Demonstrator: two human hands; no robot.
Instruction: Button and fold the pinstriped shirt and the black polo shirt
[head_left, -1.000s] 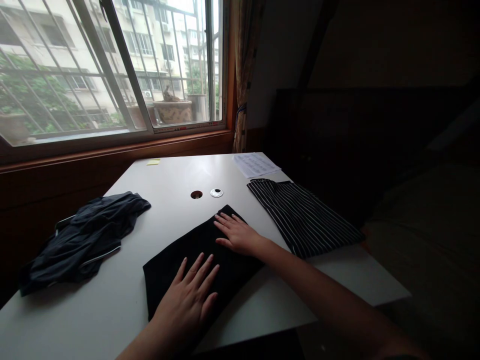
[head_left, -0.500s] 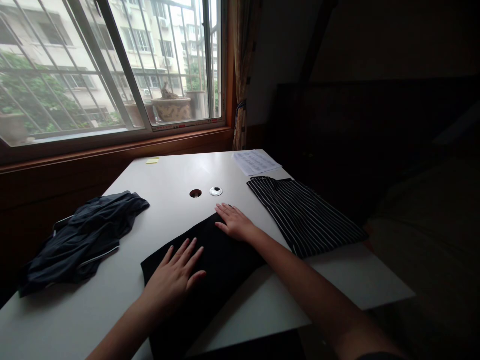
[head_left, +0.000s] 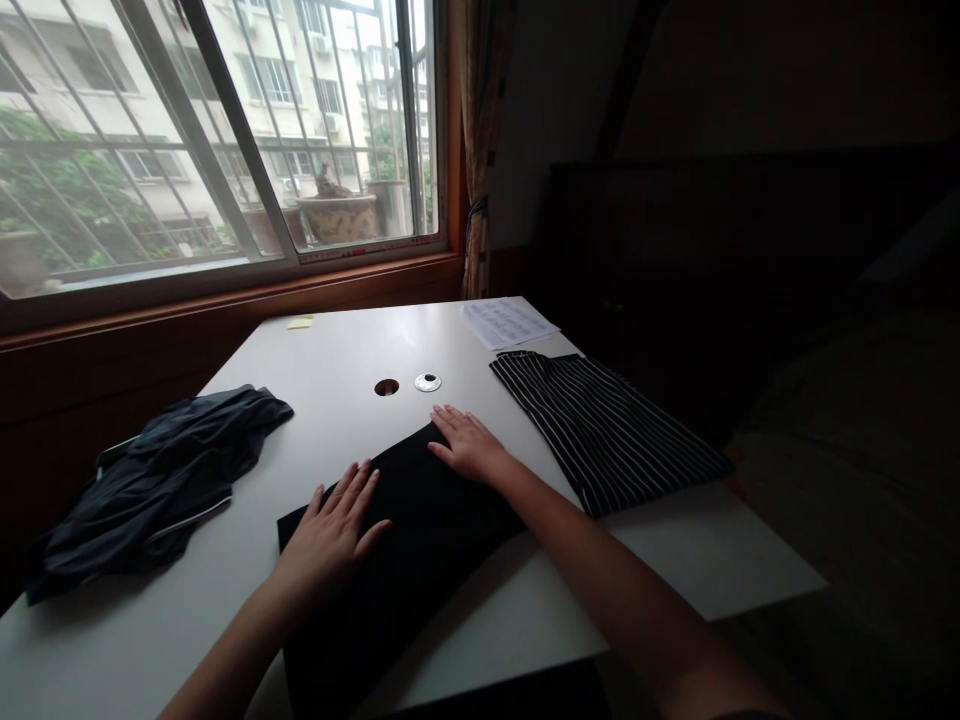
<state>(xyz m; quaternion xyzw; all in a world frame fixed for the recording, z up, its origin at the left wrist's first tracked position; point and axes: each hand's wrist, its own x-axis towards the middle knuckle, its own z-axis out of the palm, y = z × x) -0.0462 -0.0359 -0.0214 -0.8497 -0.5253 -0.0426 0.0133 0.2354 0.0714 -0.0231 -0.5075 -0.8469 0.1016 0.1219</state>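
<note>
A black garment (head_left: 420, 530) lies flat on the white table (head_left: 337, 390), its lower part running toward the near edge. I cannot tell which kind of garment it is. My left hand (head_left: 334, 535) rests flat on its left side, fingers stretched out and apart. Over the far right corner of the same cloth lies my right hand (head_left: 469, 445), palm down with the fingers extended. Both hands press on the fabric without gripping it. My right forearm covers part of the garment's right edge.
A crumpled dark blue-grey garment (head_left: 165, 480) with white piping lies at the left. On the right is a black-and-white striped garment (head_left: 607, 430). Printed papers (head_left: 510, 322), a yellow note (head_left: 301, 322), a cable hole (head_left: 387, 387) and its round cover (head_left: 428, 382) are farther back, before the window.
My left hand has slid slightly left across the black garment. My right hand stays at the far corner. The whole view has shifted a little.
</note>
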